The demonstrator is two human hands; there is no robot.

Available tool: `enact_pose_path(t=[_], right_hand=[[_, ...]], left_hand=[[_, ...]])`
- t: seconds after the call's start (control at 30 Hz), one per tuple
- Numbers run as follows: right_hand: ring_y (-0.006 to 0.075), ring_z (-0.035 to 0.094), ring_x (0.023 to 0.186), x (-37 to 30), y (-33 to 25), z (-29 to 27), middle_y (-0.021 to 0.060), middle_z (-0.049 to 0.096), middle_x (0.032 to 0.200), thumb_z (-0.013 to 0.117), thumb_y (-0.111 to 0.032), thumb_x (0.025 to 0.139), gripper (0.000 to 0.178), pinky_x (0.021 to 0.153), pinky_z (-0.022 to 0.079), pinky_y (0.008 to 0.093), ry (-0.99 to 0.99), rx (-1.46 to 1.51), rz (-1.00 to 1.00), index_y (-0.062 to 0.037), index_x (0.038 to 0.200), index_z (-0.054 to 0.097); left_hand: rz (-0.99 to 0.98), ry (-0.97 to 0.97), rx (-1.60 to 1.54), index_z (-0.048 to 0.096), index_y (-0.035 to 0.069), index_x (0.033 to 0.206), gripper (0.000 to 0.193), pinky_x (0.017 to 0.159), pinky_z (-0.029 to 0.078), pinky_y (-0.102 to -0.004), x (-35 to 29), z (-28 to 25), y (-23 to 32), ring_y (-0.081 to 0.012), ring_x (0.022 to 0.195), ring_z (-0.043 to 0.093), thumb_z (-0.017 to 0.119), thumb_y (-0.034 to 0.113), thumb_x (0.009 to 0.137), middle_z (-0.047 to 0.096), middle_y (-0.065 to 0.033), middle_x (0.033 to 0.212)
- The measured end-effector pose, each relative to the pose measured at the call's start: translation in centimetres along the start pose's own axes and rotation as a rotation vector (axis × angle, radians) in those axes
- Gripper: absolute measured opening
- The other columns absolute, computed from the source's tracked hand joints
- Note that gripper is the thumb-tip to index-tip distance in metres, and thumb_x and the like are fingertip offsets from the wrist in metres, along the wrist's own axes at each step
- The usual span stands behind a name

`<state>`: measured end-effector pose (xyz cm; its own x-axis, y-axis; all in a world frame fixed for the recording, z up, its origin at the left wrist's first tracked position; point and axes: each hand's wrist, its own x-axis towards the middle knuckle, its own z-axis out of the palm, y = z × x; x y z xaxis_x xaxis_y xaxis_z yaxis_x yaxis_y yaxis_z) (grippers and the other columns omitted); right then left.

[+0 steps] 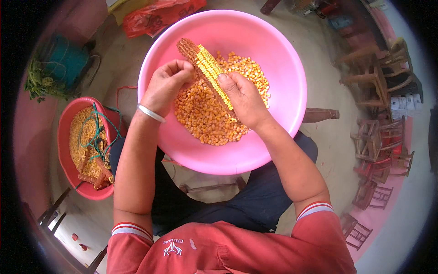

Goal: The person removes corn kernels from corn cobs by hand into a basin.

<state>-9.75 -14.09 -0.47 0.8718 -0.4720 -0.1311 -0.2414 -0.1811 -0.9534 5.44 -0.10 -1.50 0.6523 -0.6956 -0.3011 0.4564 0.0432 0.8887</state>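
Observation:
A partly stripped corn cob [211, 68] slants over a pink basin, with rows of yellow kernels along one side and bare reddish-brown cob at its upper end. My right hand [244, 98] grips its lower part, thumb lying on the kernels. Close to the cob's left side is my left hand [169, 80], its fingers curled in and pressed together; whatever lies inside them is hidden. Beneath both hands, loose corn kernels [205, 114] are heaped in the pink basin [182, 153]. A pale metal bangle [151, 113] circles my left wrist.
To the left, a red bucket [68, 162] holds kernels, bare cobs and green cord. Beyond it stand a teal bucket [66, 59] and leafy greens [39, 82]. A red plastic bag [159, 17] lies past the basin. Small wooden chairs [369, 137] line the right wall.

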Motion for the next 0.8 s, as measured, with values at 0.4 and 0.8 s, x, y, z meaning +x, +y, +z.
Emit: enact_pose_path(t=[0.4,0.8], right_hand=[[0.0346,0.057,0.066,-0.2,-1.1,-0.3,0.0225,0.054,0.068,0.053,-0.05,0.095,0.053,0.062,0.043,0.0459,0.002,-0.152,-0.101,0.0017,0.085,0.052],[0.0358,0.056,0.065,-0.2,-1.0,-0.7,0.0217,0.053,0.067,0.051,-0.049,0.096,0.052,0.062,0.043,0.0456,-0.001,-0.164,-0.089,0.0016,0.084,0.051]], left_hand=[[-0.157,-0.101,-0.049,0.056,-0.001,0.114,0.04,0.077,0.055,-0.0226,0.0,-0.1,0.5,-0.0081,0.08,0.062,0.066,0.031,0.093,0.061,-0.0022,0.093],[-0.146,-0.119,-0.006,0.051,-0.002,0.116,0.027,0.085,0.054,-0.0278,-0.1,0.0,0.7,-0.0137,0.087,0.062,0.056,0.016,0.096,0.061,-0.0059,0.099]])
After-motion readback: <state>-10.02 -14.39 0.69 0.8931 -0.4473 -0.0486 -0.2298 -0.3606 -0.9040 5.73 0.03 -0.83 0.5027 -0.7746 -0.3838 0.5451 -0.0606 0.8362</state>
